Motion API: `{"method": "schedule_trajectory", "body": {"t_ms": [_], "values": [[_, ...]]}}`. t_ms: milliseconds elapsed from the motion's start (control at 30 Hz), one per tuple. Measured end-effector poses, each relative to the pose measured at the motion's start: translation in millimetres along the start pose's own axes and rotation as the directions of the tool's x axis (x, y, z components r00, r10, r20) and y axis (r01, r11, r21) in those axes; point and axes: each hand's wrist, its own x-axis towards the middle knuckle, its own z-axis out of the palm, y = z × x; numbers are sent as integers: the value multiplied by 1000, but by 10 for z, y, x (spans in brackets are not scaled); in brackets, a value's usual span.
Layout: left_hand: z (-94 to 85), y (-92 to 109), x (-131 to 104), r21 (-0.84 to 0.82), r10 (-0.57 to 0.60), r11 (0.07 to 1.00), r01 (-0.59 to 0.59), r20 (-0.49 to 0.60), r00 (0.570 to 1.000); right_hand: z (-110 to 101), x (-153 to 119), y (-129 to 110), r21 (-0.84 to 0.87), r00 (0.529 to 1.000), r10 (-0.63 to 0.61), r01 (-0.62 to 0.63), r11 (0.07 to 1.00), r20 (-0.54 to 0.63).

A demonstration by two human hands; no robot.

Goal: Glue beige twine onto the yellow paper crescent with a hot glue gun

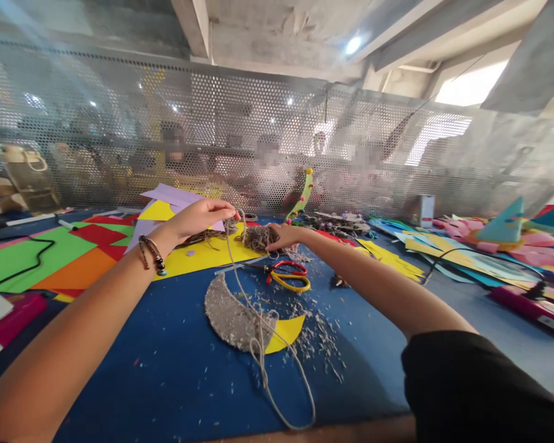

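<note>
My left hand (210, 215) is closed on grey yarn, pinching it above the yellow paper at the back of the table. To its right, my right hand (282, 237) has its fingers wrapped on a tangled bundle of grey yarn (257, 237). A loose strand of yarn (310, 394) hangs down from there and loops over a crescent (231, 317) lying in front of me. Grey fibre covers most of the crescent; its right tip is bare yellow paper (289, 329). Scissors (290, 277) with red and yellow handles lie just beyond the crescent, beneath my hands.
Short yarn clippings (325, 338) are scattered right of the crescent. Coloured paper sheets (69, 258) spread at left, blue and yellow strips (443, 252) at right. Magenta power strips (530, 307) sit at both sides. A perforated metal screen (240, 141) borders the far edge; people are beyond it.
</note>
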Motion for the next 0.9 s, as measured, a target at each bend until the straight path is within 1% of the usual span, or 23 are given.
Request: {"method": "schedule_trajectory", "body": {"t_ms": [100, 167, 267, 333, 400, 433, 500, 567, 633, 667, 700, 733, 767, 800, 833, 867, 900], "values": [[-15, 18, -11, 26, -1, 1000, 1, 3, 1000, 103, 153, 29, 40, 999, 24, -26, 999, 31], [-26, 12, -14, 38, -6, 999, 6, -2, 1000, 69, 233, 94, 64, 998, 65, -64, 996, -8], [-31, -7, -8, 38, -7, 999, 8, -11, 1000, -116, 293, 244, 129, 980, 158, -142, 981, -123], [-23, -13, -1, 21, -4, 1000, 4, -18, 1000, -263, 287, 325, 193, 962, 201, -165, 967, -183], [-9, -13, 5, -11, 5, 1000, -5, -27, 1000, -386, 249, 346, 264, 959, 207, -153, 952, -192], [0, -12, 8, -35, 12, 999, -13, -34, 999, -435, 217, 326, 300, 965, 193, -134, 945, -176], [19, -10, 14, -96, 29, 995, -34, -54, 998, -507, 120, 224, 374, 986, 126, -75, 924, -113], [35, -12, 21, -172, 43, 983, -57, -84, 996, -550, -32, 50, 459, 1000, 10, -1, 888, -17], [53, -10, 28, -247, 53, 966, -83, -125, 991, -567, -245, -172, 546, 991, -129, 84, 834, 46], [63, -5, 32, -278, 59, 956, -98, -146, 988, -569, -369, -290, 605, 971, -227, 140, 784, 69], [77, 3, 36, -303, 67, 946, -116, -167, 984, -568, -495, -406, 733, 919, -387, 216, 645, 69], [93, 14, 41, -322, 79, 937, -136, -186, 979, -566, -619, -515, 818, 856, -515, 262, 512, 48], [111, 27, 45, -335, 93, 929, -159, -203, 975, -566, -732, -613, 854, 799, -600, 285, 435, 39], [132, 40, 49, -342, 111, 922, -183, -218, 970, -570, -828, -693, 860, 762, -647, 314, 403, 26], [153, 50, 52, -340, 131, 918, -204, -225, 966, -581, -903, -752, 853, 720, -693, 343, 395, 31], [173, 55, 53, -332, 150, 917, -220, -224, 963, -600, -953, -786, 849, 707, -706, 346, 399, 44], [191, 53, 51, -318, 165, 920, -229, -215, 963, -627, -978, -795, 846, 708, -705, 348, 403, 45]]}}
